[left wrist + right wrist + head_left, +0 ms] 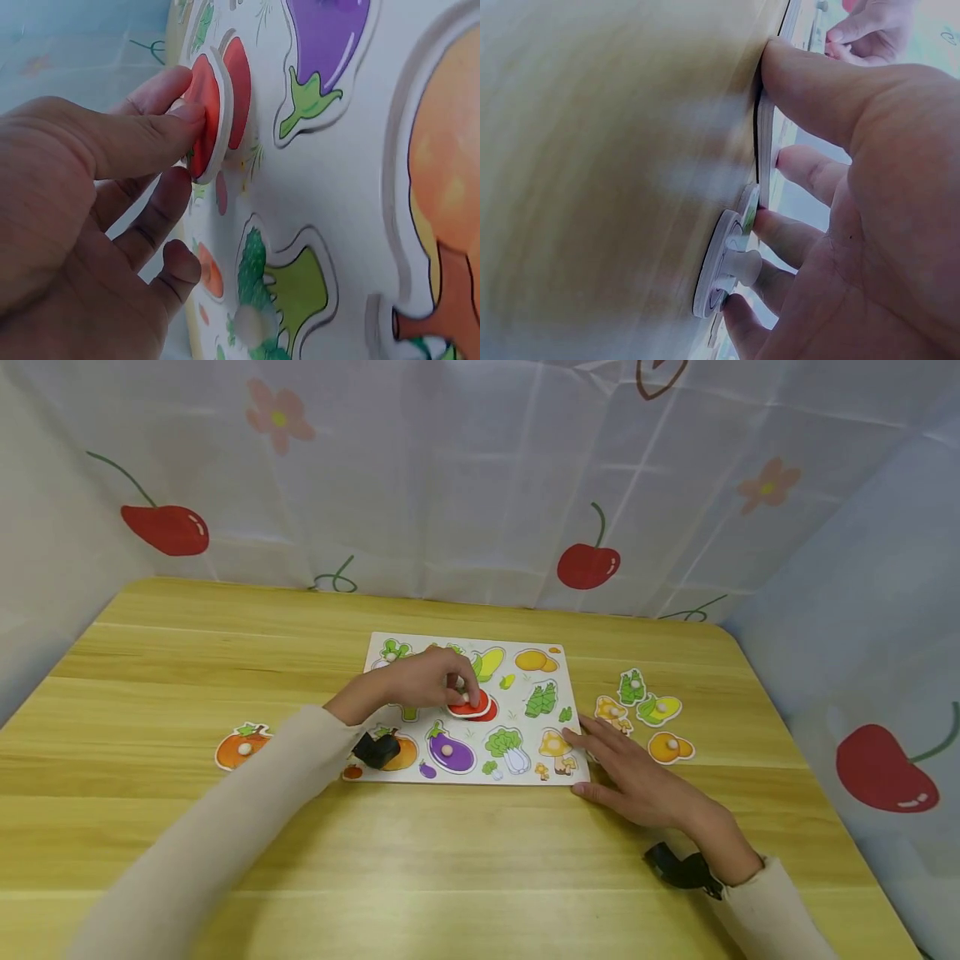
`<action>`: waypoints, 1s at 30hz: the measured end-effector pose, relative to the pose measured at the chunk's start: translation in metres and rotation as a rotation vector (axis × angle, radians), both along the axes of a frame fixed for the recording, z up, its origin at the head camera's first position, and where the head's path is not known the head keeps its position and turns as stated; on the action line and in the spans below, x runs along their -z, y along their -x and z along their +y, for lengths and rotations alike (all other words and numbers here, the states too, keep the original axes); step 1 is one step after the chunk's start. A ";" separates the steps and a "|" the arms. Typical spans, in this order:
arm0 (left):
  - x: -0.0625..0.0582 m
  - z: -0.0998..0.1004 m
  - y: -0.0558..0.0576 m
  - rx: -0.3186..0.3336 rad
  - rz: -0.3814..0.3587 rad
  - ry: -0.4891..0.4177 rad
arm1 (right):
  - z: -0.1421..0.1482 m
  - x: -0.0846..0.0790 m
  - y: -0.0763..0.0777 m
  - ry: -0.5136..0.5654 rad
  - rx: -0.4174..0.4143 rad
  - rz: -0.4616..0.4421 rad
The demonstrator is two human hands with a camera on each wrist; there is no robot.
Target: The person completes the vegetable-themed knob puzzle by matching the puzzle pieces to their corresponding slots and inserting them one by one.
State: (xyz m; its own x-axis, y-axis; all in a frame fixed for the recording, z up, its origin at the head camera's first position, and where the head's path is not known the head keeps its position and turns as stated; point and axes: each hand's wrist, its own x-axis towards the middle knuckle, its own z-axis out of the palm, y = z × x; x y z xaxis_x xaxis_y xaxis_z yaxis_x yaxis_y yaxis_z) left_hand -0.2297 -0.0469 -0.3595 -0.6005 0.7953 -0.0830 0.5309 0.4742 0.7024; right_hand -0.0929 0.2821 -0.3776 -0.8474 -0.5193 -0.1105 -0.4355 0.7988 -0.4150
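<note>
A white puzzle board (461, 779) with printed vegetables lies on the table. My left hand (431, 679) pinches a red tomato puzzle piece (212, 135) between thumb and fingers. The piece is tilted close over its matching red slot (238, 90) and partly overlaps it. At the board's right side my right hand (645, 785) rests with fingers spread, thumb at the near corner, fingertips along the edge. Beneath its fingers lies a white knobbed piece (720, 266), largely hidden in the head view. An eggplant piece (452, 753) sits in the board in front of the left hand.
Right of the board lie loose knobbed pieces: asparagus (632, 687), corn (660, 710), mushroom (611, 710) and potato (670, 747). A pumpkin piece (238, 749) lies to the left, beside the left sleeve (247, 810). A printed curtain (450, 485) hangs behind the table (480, 877).
</note>
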 end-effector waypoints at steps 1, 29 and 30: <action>0.002 0.002 0.000 -0.002 0.002 -0.002 | 0.000 0.000 0.000 -0.001 0.000 0.000; 0.011 0.015 -0.001 -0.021 0.009 0.042 | 0.000 -0.002 -0.001 0.002 0.000 -0.005; 0.011 0.015 -0.001 -0.023 0.005 0.042 | 0.000 -0.002 -0.001 0.001 0.001 -0.006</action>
State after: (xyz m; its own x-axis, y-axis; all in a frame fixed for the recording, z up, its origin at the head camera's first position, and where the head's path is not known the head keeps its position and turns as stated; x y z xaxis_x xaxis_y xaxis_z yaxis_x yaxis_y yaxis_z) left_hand -0.2286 -0.0322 -0.3702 -0.6189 0.7773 -0.1130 0.5234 0.5154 0.6785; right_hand -0.0923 0.2819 -0.3752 -0.8472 -0.5186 -0.1152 -0.4322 0.7990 -0.4182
